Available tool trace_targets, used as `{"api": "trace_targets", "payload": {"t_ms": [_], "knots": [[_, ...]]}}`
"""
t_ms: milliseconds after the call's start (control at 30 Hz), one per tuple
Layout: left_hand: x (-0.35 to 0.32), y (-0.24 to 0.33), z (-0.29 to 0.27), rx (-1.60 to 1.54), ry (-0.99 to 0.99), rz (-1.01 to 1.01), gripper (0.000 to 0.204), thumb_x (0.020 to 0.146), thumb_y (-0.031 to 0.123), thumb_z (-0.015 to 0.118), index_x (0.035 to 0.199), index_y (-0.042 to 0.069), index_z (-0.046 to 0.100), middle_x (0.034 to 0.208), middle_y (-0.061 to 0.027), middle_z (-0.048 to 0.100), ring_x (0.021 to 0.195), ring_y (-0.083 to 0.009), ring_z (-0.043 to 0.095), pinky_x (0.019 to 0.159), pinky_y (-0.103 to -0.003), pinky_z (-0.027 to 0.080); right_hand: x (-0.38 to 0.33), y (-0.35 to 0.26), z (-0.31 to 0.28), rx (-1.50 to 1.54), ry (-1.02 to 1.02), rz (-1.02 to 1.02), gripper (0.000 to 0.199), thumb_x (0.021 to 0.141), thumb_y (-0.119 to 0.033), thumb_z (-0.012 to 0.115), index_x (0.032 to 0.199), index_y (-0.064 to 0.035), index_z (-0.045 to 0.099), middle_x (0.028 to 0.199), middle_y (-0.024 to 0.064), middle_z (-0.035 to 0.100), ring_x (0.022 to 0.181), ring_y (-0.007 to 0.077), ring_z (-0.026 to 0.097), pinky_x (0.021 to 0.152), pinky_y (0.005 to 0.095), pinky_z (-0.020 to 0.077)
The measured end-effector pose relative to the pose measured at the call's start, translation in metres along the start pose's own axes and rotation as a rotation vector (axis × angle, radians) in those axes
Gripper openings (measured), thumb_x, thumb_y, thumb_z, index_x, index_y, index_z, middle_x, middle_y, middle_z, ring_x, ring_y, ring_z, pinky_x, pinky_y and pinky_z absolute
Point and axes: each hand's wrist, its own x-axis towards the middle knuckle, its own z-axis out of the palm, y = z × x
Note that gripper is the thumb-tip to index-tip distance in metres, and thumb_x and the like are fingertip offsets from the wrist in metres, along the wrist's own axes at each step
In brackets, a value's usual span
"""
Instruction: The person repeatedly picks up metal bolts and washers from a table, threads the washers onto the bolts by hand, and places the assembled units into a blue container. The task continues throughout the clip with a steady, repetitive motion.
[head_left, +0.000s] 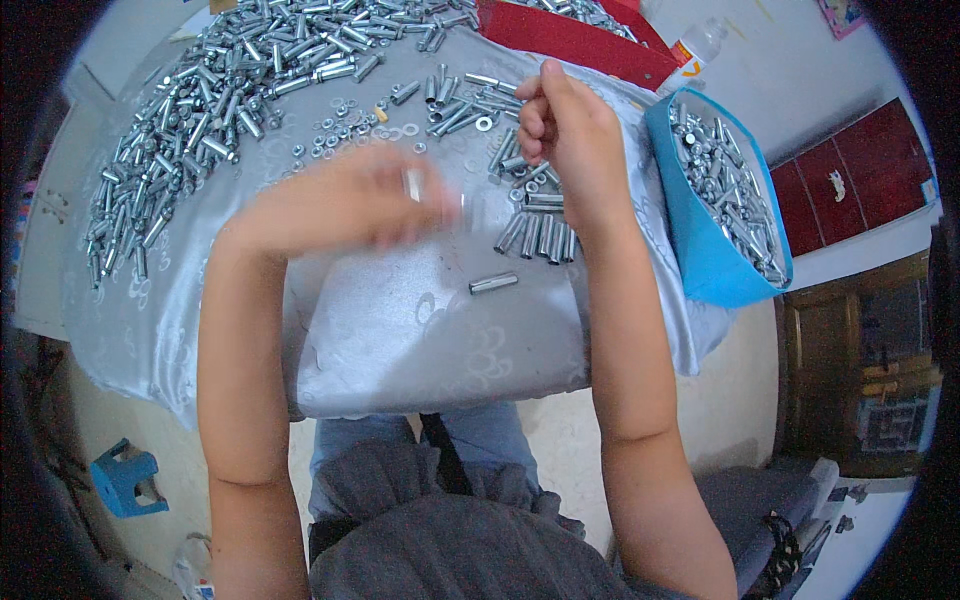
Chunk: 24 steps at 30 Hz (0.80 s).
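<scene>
The left hand is blurred over the middle of the grey cloth, its fingers curled round a small metal sleeve that stands upright at the fingertips; how tightly it is pinched cannot be told through the blur. The right hand hangs just beyond it, fingers folded into a loose fist with the thumb up; whether anything is inside cannot be told. Directly under and beside the right wrist lies a row of sleeves laid side by side, and one single sleeve rests alone nearer the person. Farther out, washers are scattered between the hands and a large pile of bolts that covers the far left of the cloth. A smaller cluster of bolts lies just left of the right hand. To the right, touching the edge of the cloth, a blue bin holds more metal parts. A red box stands at the far edge, and a blue stool is on the floor at lower left.
</scene>
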Motion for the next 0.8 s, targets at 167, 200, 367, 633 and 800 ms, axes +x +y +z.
{"api": "trace_targets", "payload": {"t_ms": [167,200,367,633,800], "knots": [[0.017,-0.013,-0.035,-0.959,0.712,0.178,0.053,0.085,0.044,0.045,0.099,-0.007,0.049,0.079,-0.0082,0.057,0.063,-0.0121,0.05,0.056,-0.023,0.044,0.001,0.0,-0.003,-0.001,0.01,-0.012,0.034,0.088,-0.033,0.046,0.078,-0.0011,0.054,0.055,-0.0017,0.043,0.047,0.0053,0.038,0.043,0.0192,0.0309],[0.016,-0.027,-0.043,-1.064,0.698,0.15,0.053,0.085,0.043,0.046,0.1,-0.008,0.047,0.081,-0.0096,0.056,0.065,-0.013,0.05,0.057,-0.024,0.044,0.001,0.0,-0.003,-0.004,0.013,-0.015,0.034,0.088,-0.032,0.046,0.078,-0.0011,0.055,0.056,-0.0017,0.043,0.047,0.0053,0.038,0.043,0.0192,0.031],[0.015,-0.046,-0.045,-1.174,0.765,0.172,0.041,0.085,0.034,0.046,0.096,-0.005,0.047,0.088,-0.0108,0.055,0.069,-0.0164,0.051,0.058,-0.023,0.042,0.002,0.002,-0.002,-0.045,0.002,-0.004,0.031,0.087,-0.029,0.049,0.075,-0.0013,0.055,0.055,-0.0025,0.044,0.047,0.0053,0.038,0.043,0.0194,0.031],[0.038,-0.027,-0.008,-0.106,0.99,0.06,0.037,0.082,0.029,0.052,0.107,0.002,0.052,0.104,-0.0107,0.056,0.088,-0.018,0.052,0.075,-0.031,0.041,0.009,0.022,-0.019,-0.727,0.038,-0.24,0.023,0.078,-0.023,0.057,0.077,0.0,0.06,0.059,0.0074,0.055,0.054,0.0159,0.052,0.053,0.0285,0.0423],[0.059,-0.074,-0.015,0.855,0.99,0.228,0.038,0.083,0.026,0.05,0.116,0.008,0.049,0.114,-0.0132,0.053,0.106,-0.0285,0.047,0.091,-0.036,0.035,0.001,0.019,-0.008,-0.843,-0.079,-0.291,0.021,0.077,-0.018,0.055,0.087,-0.0012,0.061,0.081,0.0159,0.061,0.077,0.03,0.058,0.073,0.0345,0.045]]}}
